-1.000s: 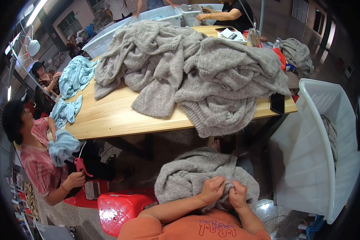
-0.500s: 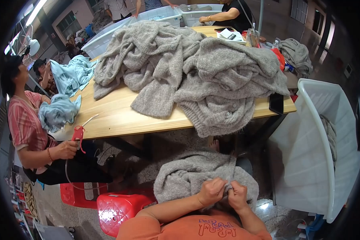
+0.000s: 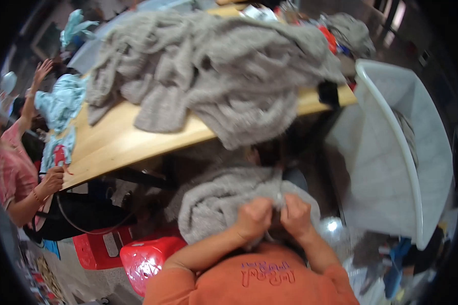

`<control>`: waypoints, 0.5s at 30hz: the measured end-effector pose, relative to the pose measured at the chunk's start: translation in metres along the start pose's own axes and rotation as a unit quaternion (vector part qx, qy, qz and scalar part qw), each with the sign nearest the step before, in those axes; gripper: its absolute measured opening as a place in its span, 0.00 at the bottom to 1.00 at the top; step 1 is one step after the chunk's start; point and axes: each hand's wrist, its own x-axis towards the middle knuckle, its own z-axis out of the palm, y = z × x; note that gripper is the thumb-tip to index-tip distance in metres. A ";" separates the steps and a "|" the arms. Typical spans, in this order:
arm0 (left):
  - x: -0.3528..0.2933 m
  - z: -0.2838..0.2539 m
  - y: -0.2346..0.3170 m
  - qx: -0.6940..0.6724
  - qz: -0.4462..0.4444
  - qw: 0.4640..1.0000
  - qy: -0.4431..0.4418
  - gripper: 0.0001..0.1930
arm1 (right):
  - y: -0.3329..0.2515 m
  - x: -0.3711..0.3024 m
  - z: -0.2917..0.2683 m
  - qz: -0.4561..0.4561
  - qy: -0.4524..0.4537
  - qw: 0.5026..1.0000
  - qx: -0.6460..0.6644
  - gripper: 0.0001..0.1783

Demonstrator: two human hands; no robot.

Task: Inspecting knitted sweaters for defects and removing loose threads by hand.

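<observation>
A grey knitted garment (image 3: 219, 201) lies bunched on my lap, below the table's edge. My left hand (image 3: 253, 217) and my right hand (image 3: 295, 215) sit close together at its near edge, both closed on the knit fabric. A small thin item seems to stick up between the two hands, but it is too blurred to identify. A big heap of grey knitted garments (image 3: 224, 71) covers the wooden table (image 3: 112, 142) in front of me, with one piece hanging over the near edge.
A white plastic tub (image 3: 392, 152) stands at my right. A red plastic stool (image 3: 147, 256) is at my lower left. A person in a pink top (image 3: 12, 173) sits on the left with one arm raised, beside light blue knitwear (image 3: 61, 101).
The view has tilted and swung to the right. My hands stay closed on the grey garment. The person at the left has raised one arm.
</observation>
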 end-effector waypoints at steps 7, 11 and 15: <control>0.029 -0.037 0.000 -0.001 -0.142 0.985 -0.103 0.07 | 0.028 -0.008 -0.026 0.168 -0.082 0.982 0.017 0.17; 0.026 -0.029 0.003 -0.126 -0.268 0.944 -0.147 0.06 | 0.005 0.001 -0.030 0.078 -0.112 0.989 0.057 0.17; 0.020 -0.024 0.011 -0.123 -0.203 0.955 -0.180 0.05 | 0.001 -0.005 -0.016 0.069 -0.114 0.962 0.239 0.10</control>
